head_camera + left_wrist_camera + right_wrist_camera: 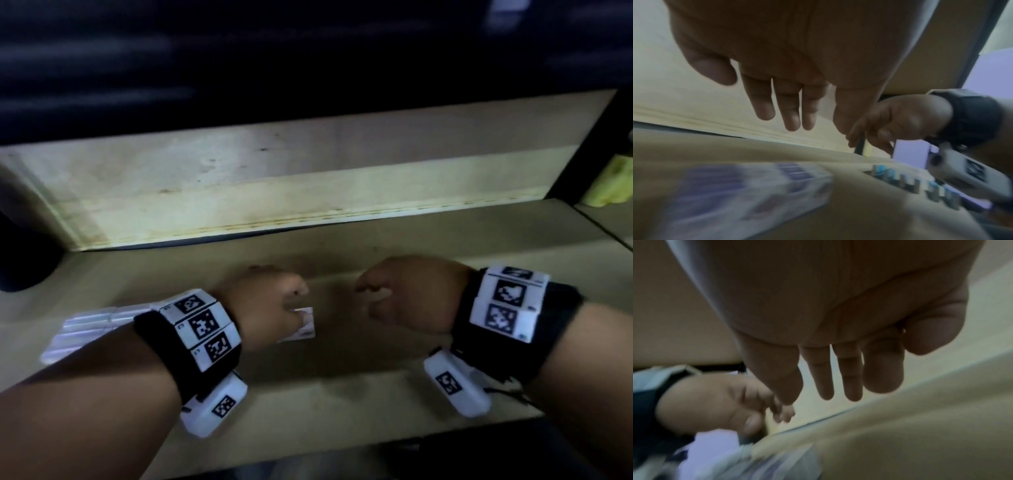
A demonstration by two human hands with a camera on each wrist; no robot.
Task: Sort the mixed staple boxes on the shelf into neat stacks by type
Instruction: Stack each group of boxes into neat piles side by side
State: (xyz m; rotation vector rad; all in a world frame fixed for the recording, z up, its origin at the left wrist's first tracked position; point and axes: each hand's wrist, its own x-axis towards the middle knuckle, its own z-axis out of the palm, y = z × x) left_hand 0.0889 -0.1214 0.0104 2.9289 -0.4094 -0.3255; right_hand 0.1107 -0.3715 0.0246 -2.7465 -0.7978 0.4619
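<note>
A row of white staple boxes (85,329) lies on the shelf under my left forearm, and one end (303,325) shows past my left hand (270,301). The left wrist view shows them as a blurred white and purple pack (748,194) below my left hand's fingers (787,110), which hang loose and hold nothing. Further right stands a row of small blue and grey boxes (910,183). My right hand (407,294) hovers over bare shelf just right of the left one. Its fingers (838,378) hang relaxed and empty. White boxes (731,459) blur at the lower left there.
The pale shelf board (342,394) runs to a lit back panel (274,192). A black upright post (589,147) bounds the right side, with a yellow-green item (613,185) beyond it. A dark rounded object (20,253) stands at the far left.
</note>
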